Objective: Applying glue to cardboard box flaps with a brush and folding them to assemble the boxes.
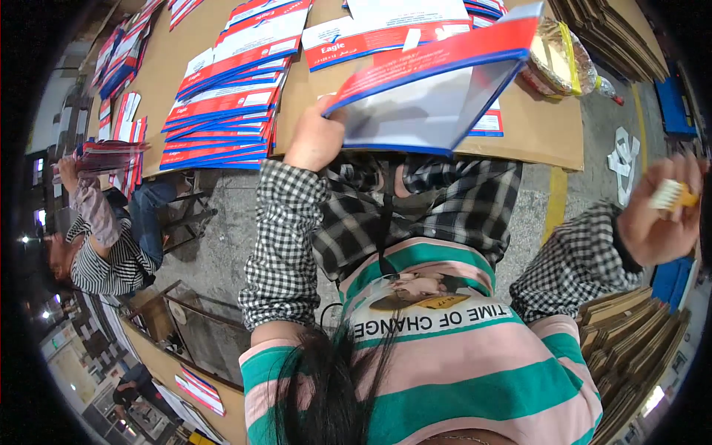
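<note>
My left hand (317, 137) grips the left end of a flat red, white and blue printed carton (411, 115), which is lifted over the table's near edge with its pale inner side partly showing. Out to the right, away from the table, my right hand (660, 222) is closed around a small brush (669, 195) with white bristles and a yellow part. That hand is slightly blurred. Left of the held carton lies a fanned stack of similar printed cartons (226, 111). Behind it, another printed carton (386, 30) lies on the table.
On the brown tabletop (541, 141), a yellow-taped tub (556, 59) stands at the right corner near a clear bottle (610, 90). Stacked cardboard sheets (630, 348) stand at lower right. At left, a seated person (111, 245) in a striped top holds printed cartons (111, 156).
</note>
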A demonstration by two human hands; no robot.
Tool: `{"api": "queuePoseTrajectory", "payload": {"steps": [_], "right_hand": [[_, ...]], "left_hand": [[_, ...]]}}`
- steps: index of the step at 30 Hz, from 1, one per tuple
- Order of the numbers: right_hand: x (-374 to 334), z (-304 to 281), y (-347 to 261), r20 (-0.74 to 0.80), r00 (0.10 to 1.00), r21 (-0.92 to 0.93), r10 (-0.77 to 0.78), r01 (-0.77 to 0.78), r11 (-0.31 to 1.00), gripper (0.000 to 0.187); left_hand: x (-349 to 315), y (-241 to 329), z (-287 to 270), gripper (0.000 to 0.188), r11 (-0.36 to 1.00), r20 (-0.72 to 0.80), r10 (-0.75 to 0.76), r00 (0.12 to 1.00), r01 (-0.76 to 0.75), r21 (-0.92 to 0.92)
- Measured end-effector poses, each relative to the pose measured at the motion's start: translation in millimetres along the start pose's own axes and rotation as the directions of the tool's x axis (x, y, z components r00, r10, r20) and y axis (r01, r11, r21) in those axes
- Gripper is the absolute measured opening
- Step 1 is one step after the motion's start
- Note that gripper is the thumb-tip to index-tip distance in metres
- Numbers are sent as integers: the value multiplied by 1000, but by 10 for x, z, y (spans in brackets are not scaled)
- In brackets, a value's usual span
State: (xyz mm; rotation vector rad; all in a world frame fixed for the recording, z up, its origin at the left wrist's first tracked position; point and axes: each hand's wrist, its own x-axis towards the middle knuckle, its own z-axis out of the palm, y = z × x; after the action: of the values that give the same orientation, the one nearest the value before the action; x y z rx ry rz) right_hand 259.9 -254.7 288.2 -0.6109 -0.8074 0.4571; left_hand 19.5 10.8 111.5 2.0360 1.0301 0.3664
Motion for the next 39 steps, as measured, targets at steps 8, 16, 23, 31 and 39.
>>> {"api": "queuePoseTrajectory", "payload": {"steps": [8, 16, 23, 31, 39], "right_hand": [[-418, 279, 802, -54, 954, 172, 296, -283, 943, 36], [-84, 203, 630, -111, 987, 413, 112, -56, 909, 37], [2, 144, 527, -168, 986, 413, 3, 67, 908, 37], [45, -25, 435, -156, 985, 415, -72, 131, 900, 38], [-46, 88, 698, -333, 929, 96, 164, -140, 986, 31]], "left_hand": [[74, -544, 698, 31, 657, 179, -133, 975, 222, -721], [-106, -158, 344, 27, 839, 44, -45, 998, 62, -541], [-221, -61, 152, 34, 540, 125, -273, 954, 260, -800], [-202, 234, -266, 31, 332, -236, -276, 932, -138, -933], [25, 233, 44, 45, 506, -343, -333, 878, -141, -851]]}}
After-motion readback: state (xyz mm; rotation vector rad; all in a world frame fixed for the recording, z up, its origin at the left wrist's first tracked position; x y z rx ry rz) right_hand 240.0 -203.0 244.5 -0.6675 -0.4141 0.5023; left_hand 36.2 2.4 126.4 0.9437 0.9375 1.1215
